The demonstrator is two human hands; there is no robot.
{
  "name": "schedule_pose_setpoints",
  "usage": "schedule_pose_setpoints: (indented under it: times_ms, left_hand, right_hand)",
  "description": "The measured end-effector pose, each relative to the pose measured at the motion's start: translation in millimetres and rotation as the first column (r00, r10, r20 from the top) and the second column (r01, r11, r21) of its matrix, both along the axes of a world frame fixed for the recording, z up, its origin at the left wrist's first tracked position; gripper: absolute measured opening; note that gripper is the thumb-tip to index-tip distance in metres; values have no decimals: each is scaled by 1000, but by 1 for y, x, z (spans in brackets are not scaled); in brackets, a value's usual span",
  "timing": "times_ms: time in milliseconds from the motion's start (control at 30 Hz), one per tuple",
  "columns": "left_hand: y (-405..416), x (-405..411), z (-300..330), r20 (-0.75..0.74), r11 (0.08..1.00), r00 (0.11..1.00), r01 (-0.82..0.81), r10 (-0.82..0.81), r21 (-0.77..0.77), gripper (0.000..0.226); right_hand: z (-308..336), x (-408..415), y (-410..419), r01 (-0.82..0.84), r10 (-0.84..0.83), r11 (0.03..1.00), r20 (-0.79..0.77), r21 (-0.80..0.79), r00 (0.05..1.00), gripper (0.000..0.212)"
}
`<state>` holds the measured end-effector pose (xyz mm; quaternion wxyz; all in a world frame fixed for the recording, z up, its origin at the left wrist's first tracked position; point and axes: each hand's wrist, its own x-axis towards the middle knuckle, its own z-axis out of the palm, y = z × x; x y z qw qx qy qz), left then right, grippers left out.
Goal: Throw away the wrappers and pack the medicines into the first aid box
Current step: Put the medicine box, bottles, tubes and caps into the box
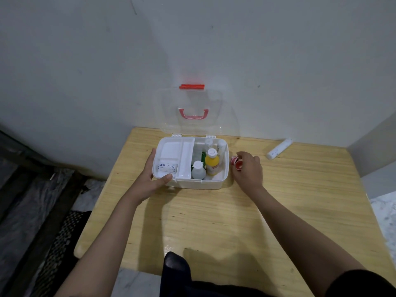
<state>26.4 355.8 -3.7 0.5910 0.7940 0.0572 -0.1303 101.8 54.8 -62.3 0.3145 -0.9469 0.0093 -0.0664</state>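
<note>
The white first aid box (199, 184) stands open on the wooden table (214, 221), its clear lid (192, 99) with red handle leaning back against the wall. Inside on the right stand a yellow bottle (212, 162), a clear bottle (198, 170) and white tubes at the back. A white tray (171, 153) on the left holds a small medicine packet (168, 167). My left hand (150, 176) grips the box's front left corner. My right hand (248, 168) is closed on a small red-and-white roll (236, 162) just right of the box.
A white tube-like item (278, 149) lies near the table's back right edge. The wall stands right behind the box. Dark floor mats and plastic sheeting (38, 211) lie to the left of the table. My dark-clothed knee (174, 266) is at the table's near edge.
</note>
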Motion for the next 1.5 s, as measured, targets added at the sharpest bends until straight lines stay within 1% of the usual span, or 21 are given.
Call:
schedule_pose_setpoints:
  times_ms: [67, 133, 200, 300, 333, 467, 533, 667, 733, 800, 967, 1167, 1267, 1300, 1400, 1500]
  left_hand:
    - [0, 0, -1, 1, 1000, 1000, -10, 10, -7, 111]
    - [0, 0, -2, 0, 1000, 1000, -20, 20, -14, 112]
    - [1, 1, -4, 0, 1000, 1000, -15, 15, -14, 109]
    - [3, 2, -6, 9, 1000, 1000, -1, 1, -6, 105]
    - [2, 2, -6, 11, 1000, 1000, -3, 3, -6, 105]
    - [1, 2, -6, 24, 1000, 1000, -11, 11, -11, 105]
    - [1, 2, -7, 23, 1000, 1000, -13, 14, -17, 105]
    - [2, 3, -8, 23, 1000, 1000, -10, 10, -19, 104]
    - [3, 3, -8, 27, 1000, 1000, -5, 6, -20, 103]
    - [3, 3, -9, 32, 1000, 999, -7, 8, -18, 103]
    - [2, 3, -9, 35, 1000, 999, -5, 6, -19, 103]
    - [2, 3, -8, 30, 1000, 1000, -9, 9, -18, 103]
    - [1, 3, -7, 28, 1000, 1000, -9, 10, -22, 103]
    - [1, 2, -7, 26, 1000, 1000, -11, 12, -21, 103]
    - [-1, 1, -5, 14, 999, 1000, -25, 25, -25, 105]
    - [-1, 1, -5, 19, 999, 1000, -19, 19, -26, 102]
  right_hand:
    - [-2, -1, -1, 7, -8, 998, 7, 66, 1000, 21]
    - [-6, -2, -3, -18, 17, 1000, 47, 23, 999, 21]
    - [-10, -1, -6, -38, 41, 998, 77, -39, 996, 29]
    - [-11, 0, -7, -40, 47, 996, 85, -74, 995, 31]
    - [-11, 0, -6, -38, 44, 997, 85, -72, 995, 31]
    - [-8, -1, -2, -5, 3, 1000, 71, 20, 997, 29]
    - [-8, -2, 0, -4, 3, 1000, 67, 22, 998, 28]
    - [-4, -4, -4, -10, 15, 999, 124, -39, 992, 24]
    - [-5, -7, -9, -24, 36, 997, 159, -78, 987, 27]
    - [-7, -12, -15, -48, 58, 996, 140, -73, 988, 34]
    - [-9, -18, -22, -65, 64, 997, 29, 35, 998, 45]
    - [-5, -17, -13, -187, 186, 982, -35, -26, 982, 29]
    - [-2, -16, -7, -170, 171, 985, -60, 19, 983, 24]
    - [-1, -16, -5, -150, 153, 988, -74, 42, 985, 25]
    - [-1, -17, -4, -101, 108, 992, -89, 80, 990, 39]
    - [-3, -17, -6, -121, 123, 992, -106, 31, 987, 35]
